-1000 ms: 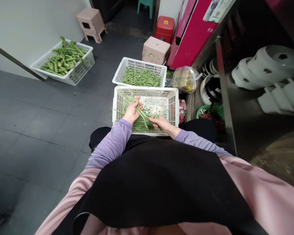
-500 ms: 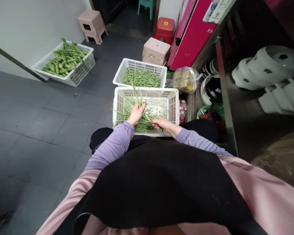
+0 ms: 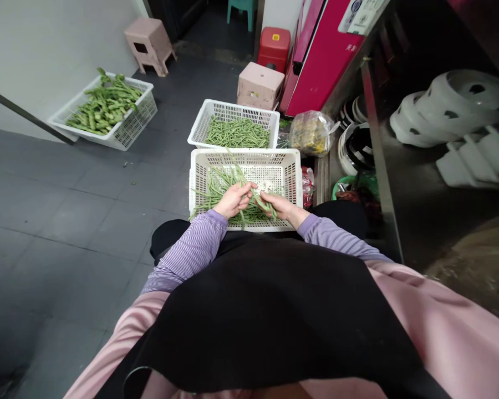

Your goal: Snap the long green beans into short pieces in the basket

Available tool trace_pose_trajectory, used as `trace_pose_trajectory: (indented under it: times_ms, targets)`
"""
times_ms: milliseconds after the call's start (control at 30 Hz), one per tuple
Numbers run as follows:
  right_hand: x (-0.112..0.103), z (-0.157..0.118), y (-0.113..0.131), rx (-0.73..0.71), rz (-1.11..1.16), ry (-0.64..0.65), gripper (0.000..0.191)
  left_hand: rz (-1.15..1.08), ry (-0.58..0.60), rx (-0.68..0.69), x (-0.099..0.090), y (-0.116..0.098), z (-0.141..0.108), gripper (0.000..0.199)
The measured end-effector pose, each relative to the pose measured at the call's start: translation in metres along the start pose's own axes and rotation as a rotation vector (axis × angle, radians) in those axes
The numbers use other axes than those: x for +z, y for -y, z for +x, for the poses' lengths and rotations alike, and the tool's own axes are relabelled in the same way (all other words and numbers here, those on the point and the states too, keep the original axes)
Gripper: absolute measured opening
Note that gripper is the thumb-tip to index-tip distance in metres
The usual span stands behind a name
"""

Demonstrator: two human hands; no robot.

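My left hand (image 3: 235, 200) is clamping long beans (image 3: 259, 201) over the near basket (image 3: 294, 177); my right hand (image 3: 281, 208) is touching them, grip indeterminate. Short pieces (image 3: 238, 133), apparently finished, are lying in the far basket (image 3: 242, 107); loose strands (image 3: 220, 183) are apparently awaiting handling.

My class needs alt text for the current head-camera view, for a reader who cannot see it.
A person's left hand and right hand hold long green beans over a white basket containing more. Just beyond stands a second basket of short green pieces; a third basket, holding thicker green vegetables, sits to the left.
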State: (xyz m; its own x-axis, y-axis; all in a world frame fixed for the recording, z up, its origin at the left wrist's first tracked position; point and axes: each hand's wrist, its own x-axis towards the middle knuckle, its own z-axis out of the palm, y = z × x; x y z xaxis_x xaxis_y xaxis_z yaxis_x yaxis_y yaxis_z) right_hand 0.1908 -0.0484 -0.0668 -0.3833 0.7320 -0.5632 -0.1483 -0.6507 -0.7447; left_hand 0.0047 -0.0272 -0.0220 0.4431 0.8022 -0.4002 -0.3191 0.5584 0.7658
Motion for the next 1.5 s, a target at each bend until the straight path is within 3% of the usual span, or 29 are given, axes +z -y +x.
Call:
trace_pose_trajectory:
  times_ms: [100,200,333,433,500,667,800,933,1100,1200,1300,1400,1500]
  targets:
    - [0.023,-0.003,0.017,-0.036,0.031,0.028,0.026,0.005,0.018,0.006,0.0,0.005,0.001,0.021]
    - [0.031,-0.01,0.022,-0.026,0.044,0.083,0.021,-0.007,-0.027,0.01,-0.005,0.001,0.003,0.022]
    - [0.025,-0.015,0.016,0.006,0.002,0.094,0.014,-0.085,-0.259,0.099,-0.015,-0.01,0.009,0.022]
    - [0.021,-0.014,0.01,-0.004,-0.016,-0.028,0.012,-0.039,-0.42,0.249,-0.017,-0.014,0.012,0.025]
    - [0.02,-0.014,0.008,-0.02,-0.017,-0.112,0.013,0.019,-0.462,0.315,-0.017,-0.014,0.013,0.026]
    - [0.023,-0.021,0.01,-0.149,-0.062,-0.019,0.015,0.074,-0.483,0.265,-0.016,-0.008,0.014,0.025]
    - [0.029,-0.028,0.016,-0.168,-0.107,0.059,0.023,0.067,-0.374,0.141,-0.017,-0.01,0.012,0.034]
    - [0.03,-0.031,0.017,-0.165,-0.141,0.135,0.029,0.086,-0.324,0.141,-0.017,-0.012,0.01,0.033]
    - [0.023,-0.031,0.017,-0.211,-0.167,0.176,0.037,0.343,-0.419,0.134,-0.02,-0.009,0.013,0.039]
    - [0.019,-0.03,0.015,-0.198,-0.197,0.185,0.036,0.482,-0.413,0.194,-0.024,-0.009,0.016,0.039]
    - [0.018,-0.026,0.012,-0.185,-0.146,0.096,0.034,0.615,-0.406,0.333,-0.024,-0.01,0.013,0.039]
    - [0.014,-0.016,0.013,-0.212,0.024,-0.144,0.031,0.769,-0.436,0.458,-0.017,-0.009,0.005,0.038]
    - [0.005,-0.004,0.018,-0.162,0.272,-0.409,0.033,0.792,-0.369,0.538,-0.005,-0.005,-0.006,0.037]
